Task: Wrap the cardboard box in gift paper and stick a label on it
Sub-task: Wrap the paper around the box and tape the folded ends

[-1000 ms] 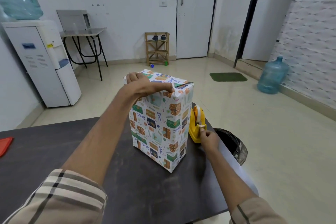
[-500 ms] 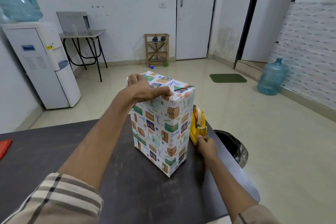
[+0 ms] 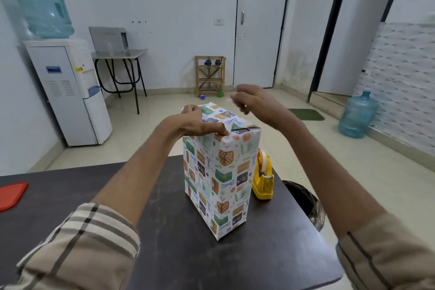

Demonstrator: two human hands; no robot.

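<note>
The box (image 3: 221,176), covered in white gift paper with colourful patterns, stands upright on the dark table (image 3: 164,231). My left hand (image 3: 200,123) presses flat on the folded paper flaps at the box's top left, thumb along the front top edge. My right hand (image 3: 253,101) hovers above the box's far right top corner, fingers pinched together on what looks like a small clear piece of tape; it is blurred. A yellow tape dispenser (image 3: 263,175) sits on the table touching the box's right side.
A red flat lid (image 3: 11,195) lies at the table's left edge. A black-lined bin (image 3: 303,202) stands on the floor past the table's right edge. Water dispenser (image 3: 68,92), small metal table, wooden rack and a blue water bottle (image 3: 357,115) stand farther off.
My right hand has left the tape dispenser and risen to above the box's top. My left hand has stayed pressed on the top flaps.
</note>
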